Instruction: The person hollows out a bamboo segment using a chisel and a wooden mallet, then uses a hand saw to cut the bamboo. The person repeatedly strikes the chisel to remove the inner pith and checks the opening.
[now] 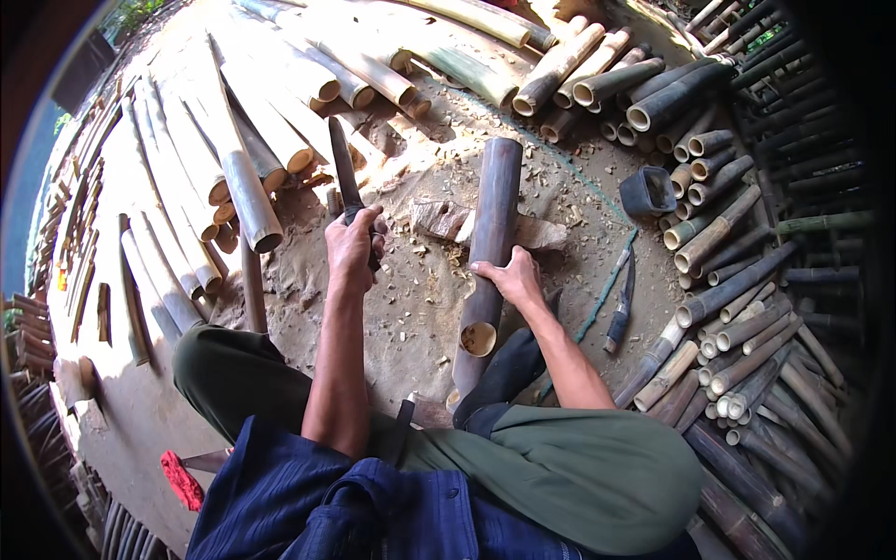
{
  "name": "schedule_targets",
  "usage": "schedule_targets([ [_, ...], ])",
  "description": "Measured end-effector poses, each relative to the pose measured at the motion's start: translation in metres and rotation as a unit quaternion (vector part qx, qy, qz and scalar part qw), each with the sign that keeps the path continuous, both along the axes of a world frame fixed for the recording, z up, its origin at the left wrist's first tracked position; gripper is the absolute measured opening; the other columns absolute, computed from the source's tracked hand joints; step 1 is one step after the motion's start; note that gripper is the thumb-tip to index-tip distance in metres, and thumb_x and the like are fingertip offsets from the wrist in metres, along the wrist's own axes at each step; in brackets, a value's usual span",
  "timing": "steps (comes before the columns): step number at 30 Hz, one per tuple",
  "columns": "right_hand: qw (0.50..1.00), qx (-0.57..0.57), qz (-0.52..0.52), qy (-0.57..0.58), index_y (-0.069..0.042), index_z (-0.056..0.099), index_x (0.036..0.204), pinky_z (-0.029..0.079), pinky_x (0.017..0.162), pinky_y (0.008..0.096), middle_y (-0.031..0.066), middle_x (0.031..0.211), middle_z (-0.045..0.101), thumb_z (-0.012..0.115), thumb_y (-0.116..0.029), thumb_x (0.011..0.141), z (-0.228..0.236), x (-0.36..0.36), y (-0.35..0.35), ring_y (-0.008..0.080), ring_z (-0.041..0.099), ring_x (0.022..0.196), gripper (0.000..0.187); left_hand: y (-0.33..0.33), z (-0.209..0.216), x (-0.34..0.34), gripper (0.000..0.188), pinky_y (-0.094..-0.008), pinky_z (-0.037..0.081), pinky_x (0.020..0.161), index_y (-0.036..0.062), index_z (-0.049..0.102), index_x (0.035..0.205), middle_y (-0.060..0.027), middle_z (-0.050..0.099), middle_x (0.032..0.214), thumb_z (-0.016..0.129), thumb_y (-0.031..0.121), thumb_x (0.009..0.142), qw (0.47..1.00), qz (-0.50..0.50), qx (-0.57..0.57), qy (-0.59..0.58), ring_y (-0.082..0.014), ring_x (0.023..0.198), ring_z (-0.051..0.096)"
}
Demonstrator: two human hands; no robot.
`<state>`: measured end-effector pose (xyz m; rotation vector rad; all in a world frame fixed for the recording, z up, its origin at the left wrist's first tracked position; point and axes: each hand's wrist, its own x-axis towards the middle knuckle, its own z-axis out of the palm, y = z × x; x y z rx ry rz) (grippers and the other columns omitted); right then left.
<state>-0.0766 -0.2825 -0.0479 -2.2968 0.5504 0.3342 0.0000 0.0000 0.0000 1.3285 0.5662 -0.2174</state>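
Note:
In my left hand (349,250) is a knife (343,163), its fingers wrapped round the dark handle and the long blade pointing up and away from me. My right hand (513,280) grips a dark bamboo tube (497,191) near its lower part, thumb across the front. The tube lies slanted over a rough wood block (441,220), its cut, notched end with a pale inner face turned toward me. A gap of bare ground separates the blade from the tube. Small pale wood chips lie scattered around the block.
Long bamboo poles (245,201) lie to the left; cut bamboo pieces (723,229) are stacked at the right. A dark square container (647,192) stands before that stack. Another knife (620,313) rests beside a green rope (602,297). Red cloth (181,481) lies near my left side.

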Motion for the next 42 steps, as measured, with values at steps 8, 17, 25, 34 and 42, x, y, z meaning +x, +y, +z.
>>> schedule_targets([
  [8, 1.0, 0.005, -0.004, 0.028, 0.011, 0.069, 0.107, 0.058, 0.091, 0.0489, 0.0334, 0.11, 0.074, 0.094, -0.056, 0.07, 0.009, 0.005, 0.003, 0.0423, 0.075, 0.104, 0.081, 0.003, 0.005, -0.004, 0.021, -0.0244, 0.043, 0.042, -0.0001, 0.07, 0.1, -0.0044, 0.066, 0.074, 0.076, 0.02, 0.096, 1.0, 0.016, 0.009, 0.005, -0.0082, 0.048, 0.053],
  [17, 0.999, -0.019, -0.013, -0.023, 0.013, 0.066, 0.106, 0.06, 0.089, 0.0499, 0.034, 0.107, 0.074, 0.093, -0.051, 0.07, -0.002, 0.005, 0.001, 0.0452, 0.075, 0.101, 0.078, -0.019, 0.021, 0.001, 0.023, -0.0236, 0.038, 0.041, 0.0012, 0.069, 0.097, -0.002, 0.064, 0.069, 0.071, 0.024, 0.102, 0.998, -0.035, 0.035, -0.023, -0.0058, 0.046, 0.05],
  [25, 0.997, 0.051, 0.063, 0.011, 0.002, 0.059, 0.129, 0.055, 0.097, 0.0511, 0.026, 0.121, 0.069, 0.077, -0.036, 0.092, 0.037, -0.091, -0.027, 0.0466, 0.067, 0.113, 0.056, -0.034, 0.019, 0.05, 0.046, -0.0289, 0.041, 0.049, 0.0041, 0.077, 0.108, -0.0028, 0.07, 0.072, 0.06, 0.047, 0.11, 0.952, -0.236, 0.171, -0.096, -0.0058, 0.053, 0.052],
  [34, 0.944, -0.104, 0.252, 0.187, -0.002, 0.061, 0.128, 0.054, 0.09, 0.0558, 0.0225, 0.119, 0.067, 0.08, -0.03, 0.085, -0.007, -0.178, -0.019, 0.0408, 0.065, 0.118, 0.054, -0.051, 0.034, 0.137, 0.038, -0.0407, 0.052, 0.069, 0.0038, 0.075, 0.106, -0.0099, 0.071, 0.08, 0.066, 0.04, 0.106, 0.718, -0.531, 0.36, -0.272, -0.021, 0.073, 0.067],
  [42, 0.985, -0.085, 0.107, 0.107, -0.001, 0.061, 0.128, 0.055, 0.089, 0.0548, 0.0217, 0.116, 0.067, 0.08, -0.029, 0.084, -0.014, -0.046, -0.009, 0.0393, 0.066, 0.114, 0.056, -0.057, 0.029, 0.139, 0.036, -0.0451, 0.054, 0.07, 0.0138, 0.083, 0.111, -0.0116, 0.076, 0.081, 0.07, 0.045, 0.1, 0.581, -0.646, 0.43, -0.246, -0.0279, 0.073, 0.072],
])
